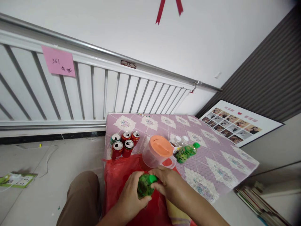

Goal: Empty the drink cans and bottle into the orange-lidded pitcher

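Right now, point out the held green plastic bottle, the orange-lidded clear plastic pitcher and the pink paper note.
Held green plastic bottle [143, 187], head view: on its body.
Orange-lidded clear plastic pitcher [151, 158], head view: on its side wall.
Pink paper note [58, 61], head view: mid-sheet.

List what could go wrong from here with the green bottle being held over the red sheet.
1. The held green bottle could slip or spill if the left grip squeezes hard while the right grip works at the green cap.
2. The clear pitcher stands just beyond the right grip, so a sudden jerk might knock it.
3. The opened cans stand close together near the table's left edge; a bump could topple several.
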Available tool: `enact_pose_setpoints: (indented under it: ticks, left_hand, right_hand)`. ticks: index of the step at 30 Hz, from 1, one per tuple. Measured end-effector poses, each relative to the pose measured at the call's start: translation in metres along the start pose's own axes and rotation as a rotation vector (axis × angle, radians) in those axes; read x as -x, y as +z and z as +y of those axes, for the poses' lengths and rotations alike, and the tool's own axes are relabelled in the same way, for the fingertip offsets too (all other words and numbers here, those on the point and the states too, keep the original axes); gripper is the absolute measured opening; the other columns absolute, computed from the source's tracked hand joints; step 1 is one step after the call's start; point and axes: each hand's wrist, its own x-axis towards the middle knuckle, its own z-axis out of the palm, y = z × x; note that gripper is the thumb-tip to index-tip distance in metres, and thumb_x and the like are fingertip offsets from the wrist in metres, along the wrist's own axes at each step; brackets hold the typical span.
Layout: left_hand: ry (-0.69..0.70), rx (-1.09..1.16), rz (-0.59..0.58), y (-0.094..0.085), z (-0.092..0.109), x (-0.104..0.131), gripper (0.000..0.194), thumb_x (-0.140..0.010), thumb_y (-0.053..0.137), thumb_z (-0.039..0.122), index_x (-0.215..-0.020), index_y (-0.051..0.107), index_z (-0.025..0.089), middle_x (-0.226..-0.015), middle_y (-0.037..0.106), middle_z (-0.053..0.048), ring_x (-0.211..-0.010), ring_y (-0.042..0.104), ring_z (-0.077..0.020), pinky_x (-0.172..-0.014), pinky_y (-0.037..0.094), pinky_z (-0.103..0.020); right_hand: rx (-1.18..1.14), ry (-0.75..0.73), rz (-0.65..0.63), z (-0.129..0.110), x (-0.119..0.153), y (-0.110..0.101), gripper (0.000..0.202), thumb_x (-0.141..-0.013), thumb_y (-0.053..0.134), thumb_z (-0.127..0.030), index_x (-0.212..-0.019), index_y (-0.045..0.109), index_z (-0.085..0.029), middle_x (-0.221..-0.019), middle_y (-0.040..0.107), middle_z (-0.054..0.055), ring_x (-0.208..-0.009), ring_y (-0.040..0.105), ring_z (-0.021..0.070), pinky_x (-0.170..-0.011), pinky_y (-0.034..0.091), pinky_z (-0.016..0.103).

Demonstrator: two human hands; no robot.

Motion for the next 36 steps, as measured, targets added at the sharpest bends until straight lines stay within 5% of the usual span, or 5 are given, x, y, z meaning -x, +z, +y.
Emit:
enact_pose_setpoints:
  ticks: [9,16,21,28,36]
  left_hand:
    - [-0.001,0.001,0.008,-0.001,0.002,0.003,0.068,-0.060,0.065,0.010,-0.124,0.046,0.021,-0.124,0.057,-0.010,-0.116,0.055,-0.0264,-0.102,0.044,-0.046]
    - [0.042,0.005,0.021,-0.001,0.000,0.001,0.066,-0.060,0.064,0.009,-0.122,0.047,0.020,-0.122,0.059,-0.009,-0.114,0.057,-0.0260,-0.100,0.046,-0.046]
    - [0.020,-0.007,0.033,-0.001,0.000,0.002,0.068,-0.059,0.065,0.009,-0.124,0.047,0.020,-0.124,0.057,-0.010,-0.115,0.056,-0.0261,-0.101,0.045,-0.045]
    - [0.023,0.006,0.015,0.001,-0.001,0.002,0.066,-0.061,0.066,0.010,-0.124,0.047,0.020,-0.126,0.056,-0.011,-0.118,0.054,-0.0269,-0.104,0.042,-0.049]
    - [0.020,0.008,0.003,-0.002,-0.001,0.001,0.064,-0.062,0.065,0.011,-0.123,0.046,0.020,-0.125,0.057,-0.011,-0.116,0.055,-0.0270,-0.101,0.045,-0.048]
  right_hand:
    - [0.222,0.301,0.148,-0.008,0.003,0.025,0.017,-0.081,0.066,-0.032,-0.083,0.063,-0.016,-0.080,0.067,0.007,-0.071,0.061,0.0192,-0.062,0.038,0.027]
    - [0.207,0.299,0.161,-0.012,0.005,0.023,0.034,-0.082,0.062,-0.045,-0.093,0.065,-0.013,-0.089,0.068,0.011,-0.082,0.063,0.0267,-0.071,0.045,0.035]
    - [0.019,0.174,0.195,-0.012,0.013,0.017,0.054,-0.076,0.068,-0.025,-0.127,0.055,-0.015,-0.118,0.061,0.013,-0.110,0.057,0.0258,-0.094,0.043,0.036]
    - [0.059,0.189,0.214,-0.006,0.009,0.022,0.011,-0.078,0.068,-0.020,-0.089,0.066,-0.017,-0.090,0.065,0.006,-0.085,0.060,0.0205,-0.077,0.046,0.030]
    - [0.173,0.282,0.307,-0.006,0.009,0.034,0.034,-0.077,0.068,-0.046,-0.090,0.065,-0.015,-0.091,0.066,0.010,-0.089,0.062,0.0278,-0.072,0.047,0.035]
